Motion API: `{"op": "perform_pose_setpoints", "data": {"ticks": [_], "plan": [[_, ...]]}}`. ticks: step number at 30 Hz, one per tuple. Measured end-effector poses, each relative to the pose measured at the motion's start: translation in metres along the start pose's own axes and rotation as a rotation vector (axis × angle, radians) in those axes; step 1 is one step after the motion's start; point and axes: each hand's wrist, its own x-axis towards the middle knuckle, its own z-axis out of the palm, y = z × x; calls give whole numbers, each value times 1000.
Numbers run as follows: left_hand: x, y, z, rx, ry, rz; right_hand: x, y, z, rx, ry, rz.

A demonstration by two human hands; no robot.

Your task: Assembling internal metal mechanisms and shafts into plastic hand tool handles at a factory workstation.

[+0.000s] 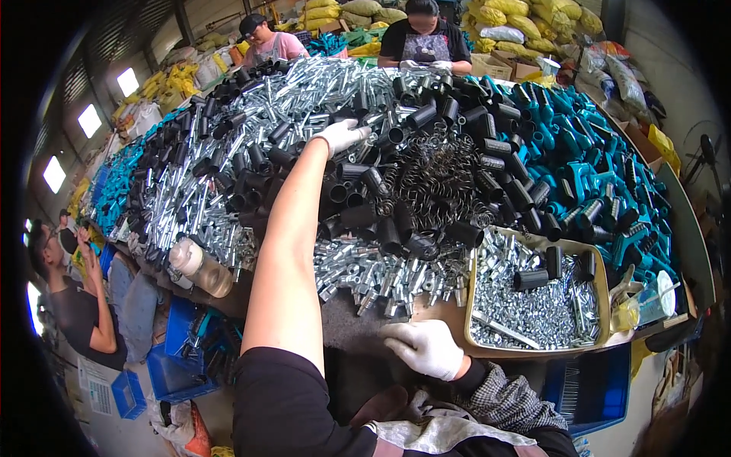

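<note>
My left hand (344,138), in a white glove, reaches far across the heaped table to a pile of black ribbed tubes (352,170) and silver metal pins (312,99). Its fingers point right, apart, and nothing shows in them. My right hand (428,349), also gloved, is close to my body at the near table edge. Its fingers are curled together, and what they hold, if anything, is hidden. Just beyond it lie short silver metal fittings (381,274). Dark coil springs (434,179) form a heap right of my left hand.
A cream tray (601,305) of small metal parts stands at right. Teal plastic handles (586,145) pile up behind it. A clear bottle (201,268) leans at left; a plastic cup (656,297) is at right. Blue bins (179,373) flank me below. Two people (426,42) sit opposite.
</note>
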Motion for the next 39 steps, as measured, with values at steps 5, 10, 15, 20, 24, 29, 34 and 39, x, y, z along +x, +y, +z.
{"op": "perform_pose_setpoints", "data": {"ticks": [5,10,15,20,24,29,34,39], "plan": [[0,13,3,-16,-144,86,0,-1,1,1,-4,-9],[-31,43,28,-70,-40,153,-4,2,1,-33,28,-40],[-65,60,36,-129,106,186,-5,0,4,-46,30,-58],[-93,79,36,-254,45,338,-6,6,5,-35,51,-65],[-121,104,27,-10,185,355,-7,8,3,-19,62,-56],[-156,91,-9,110,337,35,-8,3,7,43,70,-53],[-181,114,10,429,67,-81,-9,9,5,44,86,-1],[-165,78,3,412,52,78,-5,3,13,89,52,-27]]}}
